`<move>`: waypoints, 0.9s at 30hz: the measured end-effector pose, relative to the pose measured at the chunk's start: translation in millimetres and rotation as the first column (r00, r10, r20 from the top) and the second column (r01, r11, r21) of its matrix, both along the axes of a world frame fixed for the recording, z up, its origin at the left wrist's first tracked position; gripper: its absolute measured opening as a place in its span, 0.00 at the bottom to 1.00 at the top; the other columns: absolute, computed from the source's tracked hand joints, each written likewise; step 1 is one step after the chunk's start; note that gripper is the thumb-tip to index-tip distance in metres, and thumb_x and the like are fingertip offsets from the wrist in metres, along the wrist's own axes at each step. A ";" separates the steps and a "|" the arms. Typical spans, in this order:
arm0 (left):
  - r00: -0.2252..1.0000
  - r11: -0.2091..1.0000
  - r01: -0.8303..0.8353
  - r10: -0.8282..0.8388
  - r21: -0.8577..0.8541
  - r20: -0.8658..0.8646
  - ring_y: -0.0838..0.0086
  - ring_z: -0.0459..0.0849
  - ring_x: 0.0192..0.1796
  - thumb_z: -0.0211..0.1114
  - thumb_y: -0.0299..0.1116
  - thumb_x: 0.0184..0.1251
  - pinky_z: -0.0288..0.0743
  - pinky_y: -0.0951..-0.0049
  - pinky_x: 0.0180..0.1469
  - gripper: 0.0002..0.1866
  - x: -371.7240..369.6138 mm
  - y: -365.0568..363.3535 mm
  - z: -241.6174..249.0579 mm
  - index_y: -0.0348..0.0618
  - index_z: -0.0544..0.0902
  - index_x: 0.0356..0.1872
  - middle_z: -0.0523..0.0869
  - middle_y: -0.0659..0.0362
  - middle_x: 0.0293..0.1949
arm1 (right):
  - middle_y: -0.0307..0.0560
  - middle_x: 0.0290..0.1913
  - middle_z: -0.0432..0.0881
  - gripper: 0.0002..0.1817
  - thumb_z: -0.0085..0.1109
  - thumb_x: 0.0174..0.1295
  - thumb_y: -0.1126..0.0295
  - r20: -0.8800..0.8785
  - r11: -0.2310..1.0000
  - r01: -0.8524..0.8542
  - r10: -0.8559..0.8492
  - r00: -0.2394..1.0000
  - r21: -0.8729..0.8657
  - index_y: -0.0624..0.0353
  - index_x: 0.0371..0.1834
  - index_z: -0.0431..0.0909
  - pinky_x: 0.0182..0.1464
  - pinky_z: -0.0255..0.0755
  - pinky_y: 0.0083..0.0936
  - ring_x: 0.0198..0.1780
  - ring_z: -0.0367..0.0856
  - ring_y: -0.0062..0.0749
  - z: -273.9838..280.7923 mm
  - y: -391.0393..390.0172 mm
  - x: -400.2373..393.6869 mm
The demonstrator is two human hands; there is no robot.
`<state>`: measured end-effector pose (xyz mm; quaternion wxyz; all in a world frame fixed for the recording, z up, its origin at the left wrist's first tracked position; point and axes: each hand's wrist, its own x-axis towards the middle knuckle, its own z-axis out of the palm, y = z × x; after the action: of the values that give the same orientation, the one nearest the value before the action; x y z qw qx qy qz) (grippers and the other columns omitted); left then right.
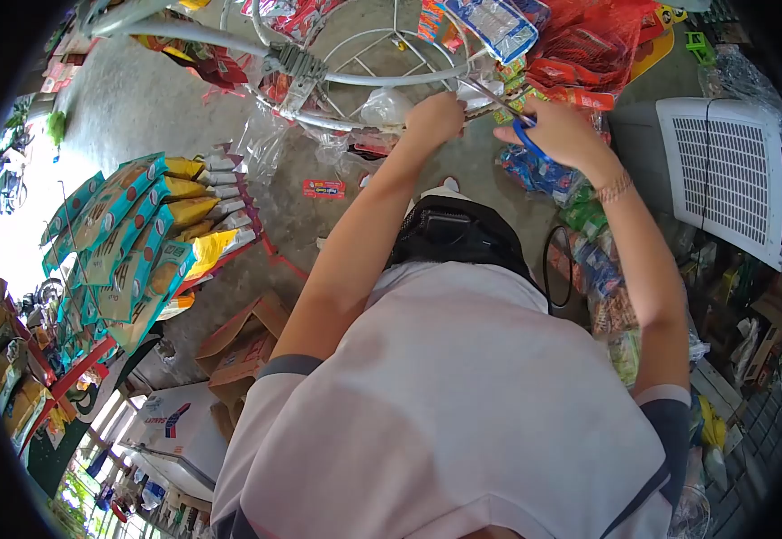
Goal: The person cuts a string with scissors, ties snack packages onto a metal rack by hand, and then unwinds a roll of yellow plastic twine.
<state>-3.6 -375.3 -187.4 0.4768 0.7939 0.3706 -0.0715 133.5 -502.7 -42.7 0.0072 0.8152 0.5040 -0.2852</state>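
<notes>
My left hand (435, 119) is closed at the lower rim of a round white wire rack (382, 79); what its fingers pinch is hidden. To its right, my right hand (556, 135) is closed on blue-handled scissors (528, 136). The scissor blades point up and left toward the rack's rim, a little apart from my left hand. Clear crumpled plastic (386, 106) hangs on the rack just left of my left hand. Red packets (580, 63) and a blue-and-white packet (499, 27) lie or hang beyond the scissors.
Teal and yellow snack packs (130, 234) hang at the left. A cardboard box (245, 346) stands on the floor below them. A red packet (324, 189) lies on the concrete floor. At the right is a white slatted plastic panel (728, 171), with bagged goods (602, 269) along that side.
</notes>
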 end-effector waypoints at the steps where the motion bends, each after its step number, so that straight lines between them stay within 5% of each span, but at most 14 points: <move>1: 1.000 1.000 0.014 -0.014 0.006 0.020 0.54 0.88 0.42 0.52 0.41 0.70 0.78 0.56 0.49 0.18 -0.1 -0.9 -4.1 0.36 0.84 0.38 0.89 0.46 0.34 | 0.58 0.34 0.84 0.38 0.67 0.53 0.34 0.031 0.999 -0.040 0.040 0.999 -0.007 0.64 0.41 0.80 0.42 0.75 0.37 0.39 0.85 0.47 -2.9 8.7 0.7; 3: 0.997 0.999 0.039 -0.040 0.022 0.060 0.60 0.89 0.32 0.51 0.41 0.73 0.80 0.60 0.41 0.21 1.9 2.4 -14.8 0.34 0.82 0.28 0.89 0.49 0.27 | 0.59 0.33 0.85 0.38 0.66 0.52 0.33 0.085 0.995 -0.096 0.096 0.992 -0.005 0.64 0.41 0.81 0.41 0.76 0.38 0.37 0.85 0.50 -17.6 27.8 2.2; 6: 0.986 0.980 0.146 -0.155 0.138 0.060 0.58 0.90 0.37 0.51 0.40 0.72 0.80 0.57 0.43 0.20 0.3 3.1 -16.4 0.33 0.84 0.31 0.89 0.49 0.27 | 0.59 0.33 0.85 0.36 0.67 0.52 0.35 0.155 0.984 -0.181 0.179 0.971 -0.004 0.63 0.40 0.82 0.41 0.77 0.39 0.37 0.86 0.51 -34.5 43.4 -2.1; 12: 1.000 0.984 0.003 -0.006 0.177 0.014 0.50 0.89 0.46 0.56 0.34 0.61 0.81 0.53 0.50 0.15 -0.7 -8.4 2.2 0.38 0.87 0.40 0.89 0.44 0.42 | 0.57 0.32 0.86 0.33 0.69 0.53 0.38 0.077 0.955 -0.272 0.282 0.956 -0.120 0.61 0.41 0.83 0.40 0.78 0.40 0.35 0.86 0.47 -11.3 45.5 12.0; 21: 0.995 0.959 -0.092 0.079 0.269 0.058 0.46 0.87 0.46 0.51 0.32 0.64 0.80 0.49 0.50 0.16 -1.0 -13.5 4.9 0.35 0.86 0.40 0.87 0.39 0.42 | 0.46 0.19 0.79 0.32 0.73 0.51 0.42 -0.065 0.984 -0.103 0.094 0.993 -0.144 0.65 0.37 0.79 0.23 0.74 0.32 0.16 0.79 0.33 11.4 43.6 3.0; 22: 0.997 0.964 -0.070 0.061 0.258 0.043 0.46 0.88 0.46 0.51 0.32 0.64 0.80 0.49 0.49 0.16 -2.2 -10.9 3.8 0.35 0.85 0.40 0.87 0.39 0.41 | 0.55 0.30 0.83 0.32 0.74 0.52 0.46 -0.087 0.975 -0.095 0.079 0.993 -0.201 0.67 0.45 0.78 0.36 0.76 0.33 0.34 0.85 0.39 17.9 41.8 6.2; 27: 0.998 0.960 0.021 -0.037 0.277 0.050 0.45 0.87 0.43 0.52 0.35 0.67 0.80 0.47 0.47 0.16 -0.4 -0.9 -18.5 0.34 0.85 0.40 0.87 0.39 0.38 | 0.57 0.37 0.82 0.39 0.73 0.53 0.45 -0.098 0.992 -0.101 0.092 0.991 -0.082 0.69 0.52 0.70 0.42 0.76 0.33 0.39 0.84 0.41 63.4 -13.2 23.5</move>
<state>-3.9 -376.2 -206.0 0.3701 0.8597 0.3520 -0.0042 157.0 -515.9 20.8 0.0326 0.7745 0.5298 -0.3441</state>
